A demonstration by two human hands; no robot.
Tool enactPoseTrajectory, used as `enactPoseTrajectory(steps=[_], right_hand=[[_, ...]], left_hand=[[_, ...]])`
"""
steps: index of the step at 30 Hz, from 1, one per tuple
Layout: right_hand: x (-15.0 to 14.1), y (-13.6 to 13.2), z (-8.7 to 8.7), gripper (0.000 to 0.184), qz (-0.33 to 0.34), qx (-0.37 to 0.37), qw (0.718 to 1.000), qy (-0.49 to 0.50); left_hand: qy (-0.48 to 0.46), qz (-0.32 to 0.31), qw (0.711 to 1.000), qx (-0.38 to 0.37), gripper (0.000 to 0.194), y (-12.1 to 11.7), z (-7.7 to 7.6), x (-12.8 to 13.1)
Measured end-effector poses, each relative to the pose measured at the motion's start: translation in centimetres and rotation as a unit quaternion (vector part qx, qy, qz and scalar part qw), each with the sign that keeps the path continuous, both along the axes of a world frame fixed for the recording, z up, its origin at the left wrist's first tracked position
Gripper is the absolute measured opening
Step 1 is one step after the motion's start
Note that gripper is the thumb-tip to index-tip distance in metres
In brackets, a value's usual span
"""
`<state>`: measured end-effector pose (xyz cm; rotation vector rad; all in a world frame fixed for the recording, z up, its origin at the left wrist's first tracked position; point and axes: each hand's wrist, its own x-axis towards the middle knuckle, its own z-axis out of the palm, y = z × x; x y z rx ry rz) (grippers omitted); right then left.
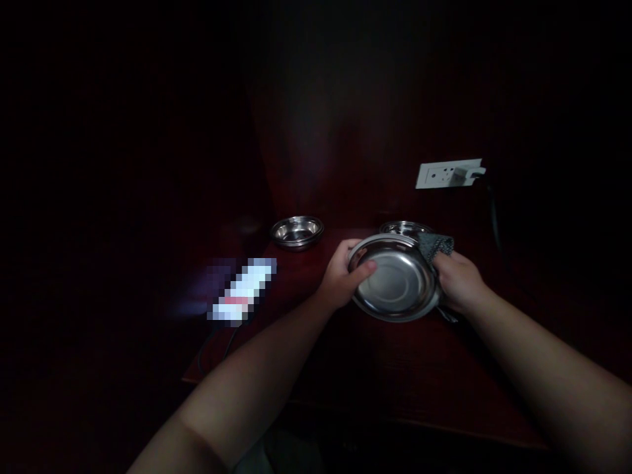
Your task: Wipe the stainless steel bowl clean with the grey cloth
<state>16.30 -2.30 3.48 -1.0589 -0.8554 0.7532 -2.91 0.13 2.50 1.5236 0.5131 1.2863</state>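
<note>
Between my two hands a shiny round metal dish (395, 283) is held up, tilted so its hollow side faces me. My left hand (344, 275) grips its left rim, thumb lying on the inside and fingers behind. At the right rim my right hand (458, 280) is closed on a dark grey patterned cloth (436, 245), which wraps over the dish's edge. A bit of the cloth hangs out below that hand. Some fingers of both hands are hidden behind the dish and cloth.
Nested metal dishes (297, 233) stand at the back left of the dark red table (306, 368). Another metal dish (405, 228) sits behind the held one, partly covered. A lit, pixelated screen (244, 289) lies at left with a cable. A wall socket (448, 174) holds a plug.
</note>
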Motion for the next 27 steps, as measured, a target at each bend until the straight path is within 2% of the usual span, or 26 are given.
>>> enactPoseTrajectory(steps=[3, 7, 10, 13, 16, 21, 27], right_hand=[[0.0, 0.4, 0.2, 0.019, 0.007, -0.015, 0.999, 0.043], [0.1, 0.9, -0.3, 0.018, -0.058, 0.015, 0.997, 0.041], [0.5, 1.1, -1.2, 0.02, -0.077, 0.004, 0.997, -0.011], [0.9, 1.1, -1.7, 0.022, -0.056, 0.001, 0.995, -0.083], [1.1, 0.9, -1.7, 0.025, -0.03, 0.001, 0.992, -0.12], [1.0, 0.5, -1.6, 0.027, -0.034, -0.019, 0.986, -0.162], [1.2, 0.9, -2.0, 0.027, -0.016, -0.038, 0.994, -0.104]], left_hand=[[-0.028, 0.025, 0.999, 0.009, 0.061, 0.1, -0.2, 0.1], [-0.027, -0.015, 0.995, -0.098, 0.068, -0.3, -0.7, 0.5], [-0.045, -0.026, 0.987, -0.153, 0.063, -0.4, -1.1, 0.8], [-0.066, -0.025, 0.981, -0.183, 0.057, -0.1, -1.2, 0.9], [-0.085, -0.012, 0.981, -0.176, 0.053, 0.4, -1.1, 0.9], [-0.093, 0.017, 0.986, -0.137, 0.048, 1.2, -1.0, 0.6], [-0.066, 0.016, 0.992, -0.106, 0.048, 0.8, -0.3, 0.3]])
